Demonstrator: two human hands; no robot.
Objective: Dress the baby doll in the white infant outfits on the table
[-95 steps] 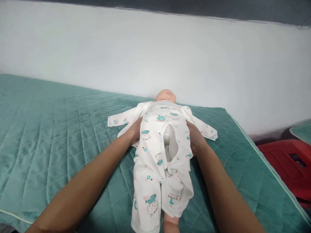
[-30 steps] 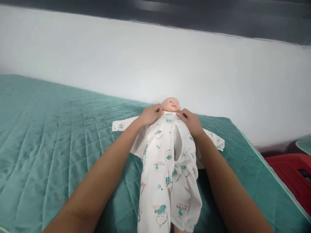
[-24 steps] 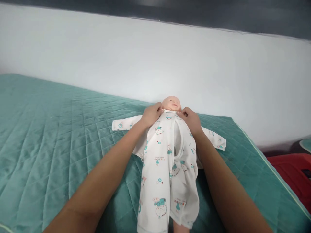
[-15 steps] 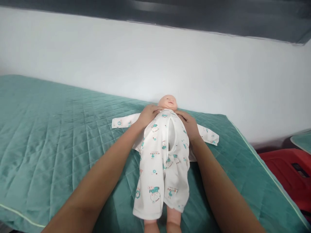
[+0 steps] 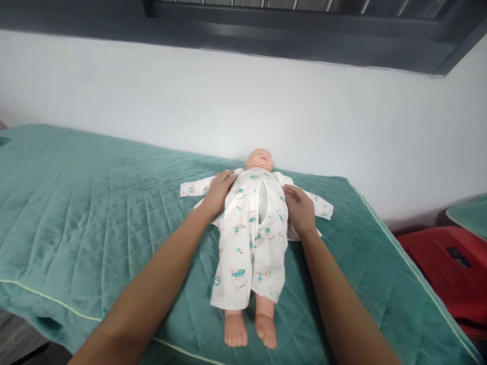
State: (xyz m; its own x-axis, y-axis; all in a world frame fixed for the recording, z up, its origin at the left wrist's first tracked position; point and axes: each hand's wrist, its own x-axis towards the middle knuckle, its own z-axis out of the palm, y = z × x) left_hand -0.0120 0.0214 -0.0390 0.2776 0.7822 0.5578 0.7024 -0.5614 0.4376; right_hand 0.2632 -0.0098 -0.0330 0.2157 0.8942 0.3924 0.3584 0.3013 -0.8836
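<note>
Right now the left hand (image 5: 217,191) lies flat w/ fingers loosely spread on the doll's shoulder/chest side, palm down, pressing the white romper (image 5: 249,238) rather than gripping anything. The right hand (image 5: 300,209) sits the same way on the opposite flank, fingers together & open, resting on the fabric edge; nothing pinched that I can see. Both forearms run up from the bottom of the view, one each side of the doll.

Between the hands: a baby doll (image 5: 259,158) on its back, head toward the wall, bare feet (image 5: 249,329) toward the camera & poking out of the romper legs. The romper is white w/ teal cartoon prints, its front placket gaping open down the chest approx. midway between the two hands. Sleeves lie flat & spread out to both sides; the left sleeve (image 5: 194,187) sticks out past the left hand, the right sleeve (image 5: 321,205) past the right hand. Can't tell whether the doll's arms are inside the sleeves.

Doll lies on a teal quilted bed cover (image 5: 95,213) w/ pale piping along the near edge, close to the cover's far right corner. Behind it, a white wall (image 5: 243,101) & a dark window frame (image 5: 289,30) along the top. Off the bed at right, a red object (image 5: 445,263), partly cut off, type unclear.
</note>
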